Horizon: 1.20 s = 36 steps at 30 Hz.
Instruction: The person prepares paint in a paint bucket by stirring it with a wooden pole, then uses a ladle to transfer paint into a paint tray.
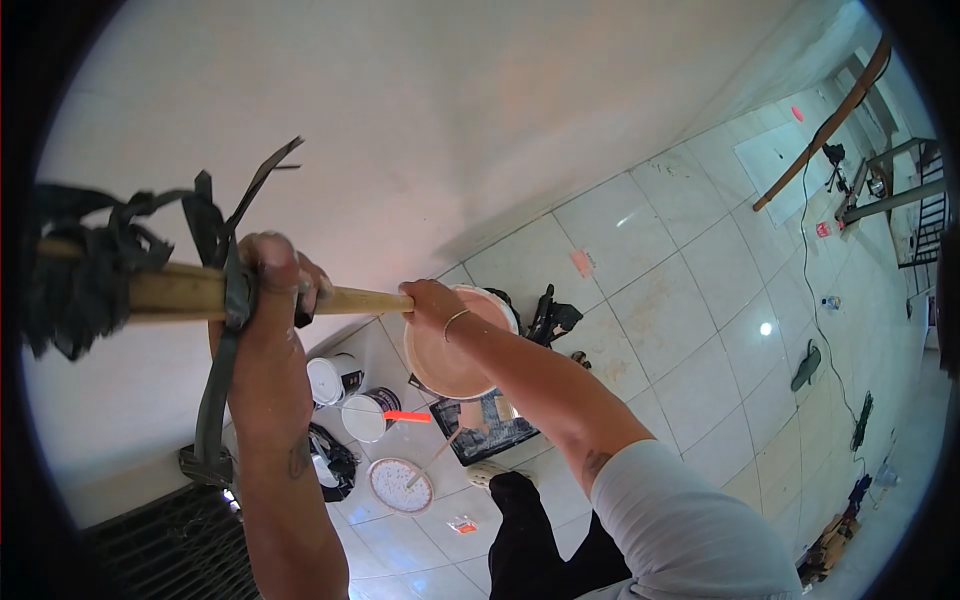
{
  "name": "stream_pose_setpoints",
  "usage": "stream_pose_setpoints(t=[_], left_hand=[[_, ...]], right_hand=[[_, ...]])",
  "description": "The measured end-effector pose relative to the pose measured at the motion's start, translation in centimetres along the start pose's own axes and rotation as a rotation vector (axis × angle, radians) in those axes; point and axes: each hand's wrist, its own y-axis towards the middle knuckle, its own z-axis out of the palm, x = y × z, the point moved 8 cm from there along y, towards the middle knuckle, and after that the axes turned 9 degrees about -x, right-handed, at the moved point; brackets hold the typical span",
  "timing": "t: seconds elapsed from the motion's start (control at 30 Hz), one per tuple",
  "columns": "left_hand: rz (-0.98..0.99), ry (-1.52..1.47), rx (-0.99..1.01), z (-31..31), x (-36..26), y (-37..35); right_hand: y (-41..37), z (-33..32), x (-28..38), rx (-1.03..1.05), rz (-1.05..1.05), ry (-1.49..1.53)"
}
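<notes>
A wooden pole (365, 301) runs across the left half of the view. Black plastic strips (85, 270) are wrapped and knotted around its left part. My left hand (275, 275) is closed around the pole beside the strips, with some whitish smears on the fingers. Farther along, my right hand (430, 305) grips the pole too, a thin bracelet at its wrist. Below my right hand a large round bucket (455, 375) holds pinkish material. The pole's ends cannot be made out.
White lidded buckets (325, 383), a black tray (485, 425) and a speckled round lid (400, 485) stand on the tiled floor (650, 300) near my feet. A wall (400, 130) rises ahead. A cable (815, 290) and a slipper (806, 367) lie at right; a brown post (820, 130) leans beyond.
</notes>
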Motion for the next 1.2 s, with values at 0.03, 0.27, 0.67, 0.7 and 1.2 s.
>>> stream_pose_setpoints(t=[0.03, 0.27, 0.67, 0.7, 1.2], left_hand=[[0.014, 0.027, 0.017, -0.3, 0.1, 0.3], [-0.042, -0.003, -0.043, -3.8, 1.5, 1.3], [-0.214, -0.065, -0.010, -6.8, 3.4, 0.9], [-0.213, -0.079, 0.010, -6.3, 3.2, 1.0], [-0.154, -0.122, 0.041, -4.3, 2.7, 1.6]], right_hand=[[0.2, 0.9, 0.3, 0.018, 0.020, 0.021], [-1.4, 4.9, 3.1, 0.124, 0.093, 0.127], [-7.4, 2.8, 3.3, 0.335, 0.066, -0.071], [-7.2, 2.0, 2.9, 0.299, 0.050, -0.078], [-1.2, -1.8, 0.5, 0.023, 0.023, -0.114]])
